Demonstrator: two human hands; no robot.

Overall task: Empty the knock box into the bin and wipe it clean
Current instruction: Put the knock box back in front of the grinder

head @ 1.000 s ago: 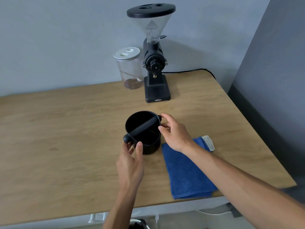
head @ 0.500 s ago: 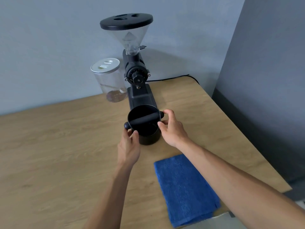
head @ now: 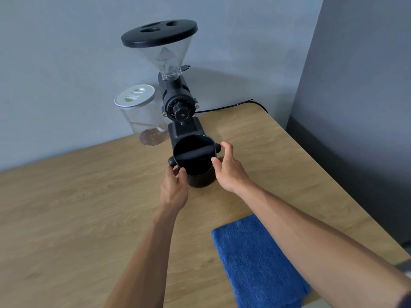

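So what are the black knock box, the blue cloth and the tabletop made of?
Knock box: matte black body with a thin bright rim, probably coated metal; its bar looks like rubber. Blue cloth: fuzzy looped pile, likely terry or microfibre. Tabletop: pale wood grain, smooth, possibly laminate.

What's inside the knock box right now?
A black knock bar spans the knock box rim. Below it the interior is dark; contents cannot be made out, and the bar covers part of it.

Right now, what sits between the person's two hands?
In the head view, the black knock box sits between the left hand and the right hand, each gripping one side of it.
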